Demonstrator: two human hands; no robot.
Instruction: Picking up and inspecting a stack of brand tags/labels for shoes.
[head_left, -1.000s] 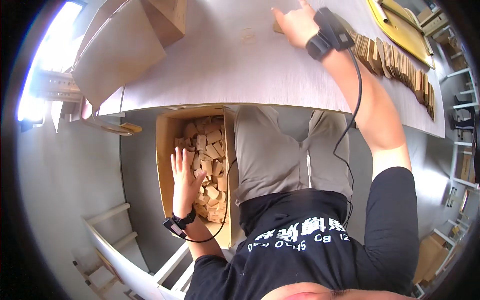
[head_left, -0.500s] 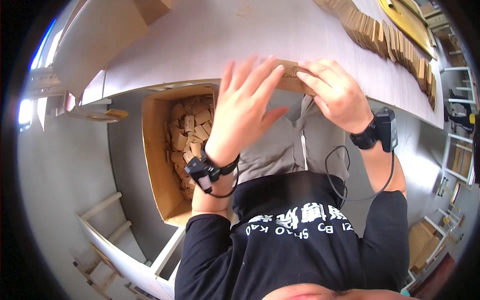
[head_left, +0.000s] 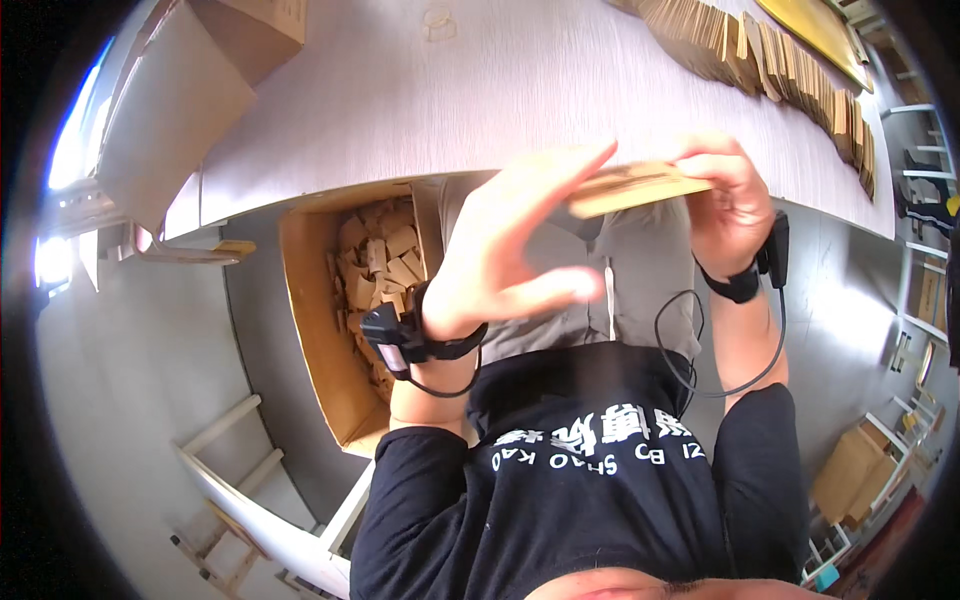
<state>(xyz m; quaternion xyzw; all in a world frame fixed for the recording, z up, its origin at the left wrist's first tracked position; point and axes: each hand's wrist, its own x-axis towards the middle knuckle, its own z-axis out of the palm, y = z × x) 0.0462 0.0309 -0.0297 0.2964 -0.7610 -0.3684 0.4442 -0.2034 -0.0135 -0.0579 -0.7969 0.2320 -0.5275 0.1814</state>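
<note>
My right hand point(head_left: 735, 205) is closed round the right end of a flat brown cardboard piece point(head_left: 640, 195), lifted over my lap at the table's front edge. At its other end is my left hand point(head_left: 505, 240), fingers stretched out and thumb spread wide, somewhat smeared by motion. I cannot tell whether the left fingers touch the cardboard. Left of my lap stands an open cardboard box point(head_left: 312, 320) with many small curled brown cardboard pieces point(head_left: 375, 255) in it.
A long row of upright brown cardboard pieces point(head_left: 745, 55) lines the table's point(head_left: 420, 110) far right. Beyond it lies a yellow tray-like thing point(head_left: 825, 35). A large carton point(head_left: 180, 110) with its flap out occupies the far left. White racks point(head_left: 905, 330) stand at right.
The cardboard piece has come up from the table edge and tilted, held in my right hand. My left hand has turned sideways, its thumb now pointing right.
</note>
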